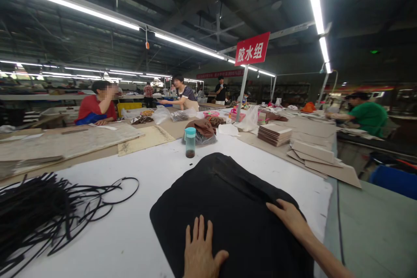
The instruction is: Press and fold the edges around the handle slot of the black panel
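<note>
A large black fabric piece (221,200) with rounded corners lies on the white table covering in front of me. Along its right side runs a raised fold. My left hand (202,249) rests flat on the near part of the fabric, fingers spread. At the right edge, my right hand (291,218) grips the fabric by the fold with thumb and forefinger; its other fingers are mostly hidden. To the left is a heap of thin black cords (42,213), some looping out over the white surface.
Beyond the fabric stand a teal-lidded bottle (190,142) and a bagged brown cloth bundle (202,130). Stacked boards (274,134) and loose boards (316,156) lie to the right. A red sign (252,48) rises on a post. Co-workers (96,104) are at surrounding tables.
</note>
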`<state>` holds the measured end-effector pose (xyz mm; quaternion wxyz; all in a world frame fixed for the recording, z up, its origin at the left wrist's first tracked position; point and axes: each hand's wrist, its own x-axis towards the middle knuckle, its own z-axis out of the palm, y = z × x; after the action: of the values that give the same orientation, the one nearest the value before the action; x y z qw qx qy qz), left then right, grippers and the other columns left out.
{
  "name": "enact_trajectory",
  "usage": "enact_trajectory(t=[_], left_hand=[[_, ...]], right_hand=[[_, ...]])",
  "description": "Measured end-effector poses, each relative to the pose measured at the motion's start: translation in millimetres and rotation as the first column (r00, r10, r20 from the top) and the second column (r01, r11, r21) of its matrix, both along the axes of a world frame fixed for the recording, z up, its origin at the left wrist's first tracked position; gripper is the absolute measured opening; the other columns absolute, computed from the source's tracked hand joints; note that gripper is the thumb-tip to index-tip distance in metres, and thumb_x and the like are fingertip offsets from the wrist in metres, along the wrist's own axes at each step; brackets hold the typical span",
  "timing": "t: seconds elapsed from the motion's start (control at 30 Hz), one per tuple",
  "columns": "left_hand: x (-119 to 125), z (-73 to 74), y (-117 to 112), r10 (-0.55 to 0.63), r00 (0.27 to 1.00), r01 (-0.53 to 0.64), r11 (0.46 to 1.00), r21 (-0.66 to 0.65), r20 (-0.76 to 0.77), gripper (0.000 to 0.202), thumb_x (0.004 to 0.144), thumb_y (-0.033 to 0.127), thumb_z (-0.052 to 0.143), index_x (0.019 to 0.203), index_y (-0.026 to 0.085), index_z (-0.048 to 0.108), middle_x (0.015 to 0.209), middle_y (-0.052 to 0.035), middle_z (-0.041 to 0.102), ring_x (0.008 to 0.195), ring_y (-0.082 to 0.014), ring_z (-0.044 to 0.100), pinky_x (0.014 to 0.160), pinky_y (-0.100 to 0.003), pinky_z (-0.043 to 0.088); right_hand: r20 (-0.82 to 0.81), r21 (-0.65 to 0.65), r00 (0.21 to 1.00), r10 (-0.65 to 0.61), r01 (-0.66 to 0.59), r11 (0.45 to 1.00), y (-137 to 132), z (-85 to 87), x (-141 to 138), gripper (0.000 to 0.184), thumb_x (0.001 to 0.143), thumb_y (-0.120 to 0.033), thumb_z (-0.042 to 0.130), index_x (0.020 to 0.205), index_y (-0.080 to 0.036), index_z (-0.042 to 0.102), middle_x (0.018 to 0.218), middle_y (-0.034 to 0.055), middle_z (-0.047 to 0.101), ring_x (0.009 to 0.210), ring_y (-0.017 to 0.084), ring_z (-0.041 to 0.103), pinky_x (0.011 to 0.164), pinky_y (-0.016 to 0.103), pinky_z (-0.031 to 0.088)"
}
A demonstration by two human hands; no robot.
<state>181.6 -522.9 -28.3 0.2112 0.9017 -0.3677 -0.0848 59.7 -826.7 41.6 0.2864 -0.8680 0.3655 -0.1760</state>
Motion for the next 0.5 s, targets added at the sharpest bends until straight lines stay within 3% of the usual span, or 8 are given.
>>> enact_trajectory(t=[0.13,0.2,0.23,0.27,0.33,0.37,0.43,0.5], left_hand=[[5,0.1,10,-0.032,0.999,0.034,0.996,-0.08,0.029,0.083,0.071,0.07,0.046,0.138,0.024,0.026,0.148,-0.0123,0.012,0.137,-0.0304,0.006,0.11,-0.056,0.006],[4,3.6,12,-0.028,1.0,0.029,0.995,-0.094,0.013,0.084,0.071,0.073,0.042,0.137,0.023,0.027,0.148,-0.0132,0.014,0.137,-0.0306,0.006,0.11,-0.057,0.005],[3,6.1,13,-0.023,1.0,0.023,0.995,-0.097,-0.001,0.085,0.071,0.074,0.041,0.137,0.023,0.028,0.148,-0.0138,0.014,0.137,-0.0305,0.006,0.11,-0.057,0.004],[1,9.3,13,-0.02,1.0,0.018,0.995,-0.101,-0.017,0.086,0.07,0.075,0.041,0.137,0.022,0.029,0.148,-0.0145,0.015,0.137,-0.0305,0.006,0.11,-0.057,0.004],[-2,16.8,16,-0.031,0.998,0.024,0.991,-0.134,-0.053,0.085,0.071,0.074,0.042,0.137,0.022,0.029,0.148,-0.0149,0.014,0.137,-0.0294,0.005,0.111,-0.055,0.001],[-3,20.6,18,-0.043,0.996,0.031,0.987,-0.161,-0.073,0.085,0.071,0.074,0.042,0.137,0.022,0.029,0.148,-0.0149,0.013,0.137,-0.0288,0.004,0.111,-0.054,0.0],[-2,26.5,22,-0.074,0.989,0.047,0.977,-0.207,-0.127,0.084,0.072,0.072,0.042,0.138,0.021,0.028,0.148,-0.0153,0.011,0.138,-0.0286,0.002,0.111,-0.053,-0.003],[1,28.6,25,-0.115,0.976,0.069,0.97,-0.233,-0.187,0.084,0.072,0.07,0.045,0.138,0.019,0.028,0.148,-0.016,0.011,0.138,-0.0288,0.002,0.111,-0.051,-0.005]], right_hand=[[-0.077,-0.09,0.994,0.072,-0.079,0.993,-17,6.4,-13,0.052,0.073,-0.044,0.051,0.112,-0.01,0.057,0.115,0.0152,0.058,0.109,0.031,0.052,0.094,0.039,0.04],[-0.155,-0.263,0.986,0.063,-0.103,0.959,-16,13.0,-19,0.045,0.077,-0.037,0.045,0.113,-0.012,0.057,0.11,0.0145,0.06,0.104,0.033,0.054,0.088,0.044,0.042],[-0.191,-0.404,0.981,0.039,-0.115,0.908,-13,16.2,-21,0.042,0.08,-0.032,0.04,0.113,-0.013,0.057,0.109,0.0151,0.06,0.1,0.034,0.055,0.084,0.047,0.042],[-0.205,-0.553,0.979,0.015,-0.129,0.823,-6,18.5,-22,0.042,0.082,-0.027,0.034,0.114,-0.013,0.057,0.109,0.0161,0.06,0.098,0.035,0.055,0.081,0.049,0.042],[-0.164,-0.781,0.986,0.034,-0.151,0.606,16,16.3,-19,0.045,0.084,-0.022,0.027,0.116,-0.011,0.057,0.113,0.0174,0.058,0.099,0.035,0.054,0.08,0.051,0.042],[-0.133,-0.833,0.986,0.099,-0.165,0.528,31,9.8,-17,0.044,0.085,-0.023,0.028,0.116,-0.011,0.057,0.116,0.0167,0.057,0.103,0.035,0.053,0.083,0.051,0.042],[-0.107,-0.864,0.956,0.274,-0.226,0.451,65,-15.6,-9,0.041,0.086,-0.033,0.036,0.115,-0.017,0.06,0.12,0.0111,0.057,0.108,0.03,0.052,0.087,0.046,0.045],[-0.144,-0.853,0.901,0.409,-0.322,0.41,98,-53.8,-2,0.035,0.081,-0.038,0.045,0.11,-0.029,0.064,0.115,0.0029,0.061,0.101,0.025,0.059,0.077,0.038,0.052]])
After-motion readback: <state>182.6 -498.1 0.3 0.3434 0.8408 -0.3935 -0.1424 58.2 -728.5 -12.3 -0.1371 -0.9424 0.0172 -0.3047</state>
